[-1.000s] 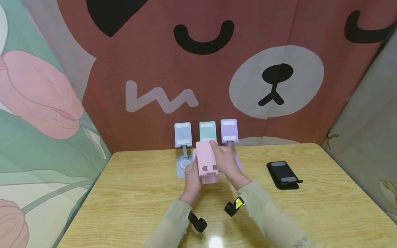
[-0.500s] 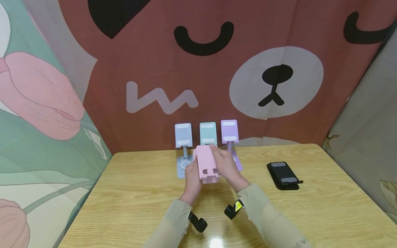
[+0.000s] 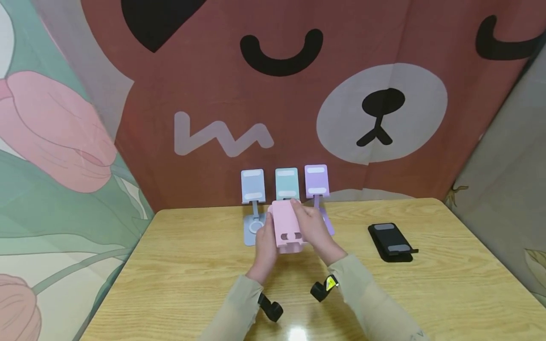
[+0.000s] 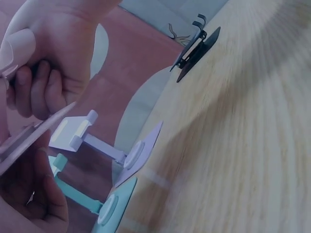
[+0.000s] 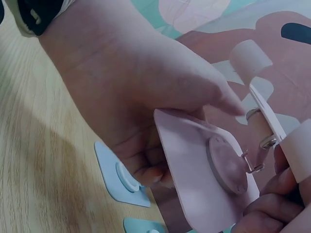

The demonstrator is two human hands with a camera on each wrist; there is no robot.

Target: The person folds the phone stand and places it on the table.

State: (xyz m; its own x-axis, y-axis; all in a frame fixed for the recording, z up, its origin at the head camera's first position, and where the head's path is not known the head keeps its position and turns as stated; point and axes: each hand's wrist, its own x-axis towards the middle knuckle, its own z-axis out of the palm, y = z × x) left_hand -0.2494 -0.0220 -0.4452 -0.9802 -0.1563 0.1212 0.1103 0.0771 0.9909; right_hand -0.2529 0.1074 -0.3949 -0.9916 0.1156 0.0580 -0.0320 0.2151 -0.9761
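Both hands hold a pink folding phone stand (image 3: 285, 220) above the table. My left hand (image 3: 265, 244) grips its left side; in the right wrist view, the fingers of the left hand (image 5: 126, 82) hold the flat base plate (image 5: 194, 165). My right hand (image 3: 314, 229) grips the upper plate, thumb lying on its face. Curled fingers of the right hand (image 4: 48, 87) show in the left wrist view. The stand's hinged arm (image 5: 260, 128) shows partly unfolded between base and upper plate. Fingers hide some of the stand.
Behind the hands, a blue phone stand (image 3: 253, 187), a teal phone stand (image 3: 286, 182) and a purple phone stand (image 3: 316, 181) stand unfolded in a row. A folded black phone stand (image 3: 391, 241) lies at the right of the wooden table (image 3: 183, 274). A printed cloth hangs behind.
Compared with one second ago, the upper plate of the pink stand has tipped down slightly, uncovering more of the teal stand. Both hands keep their hold, almost in place.
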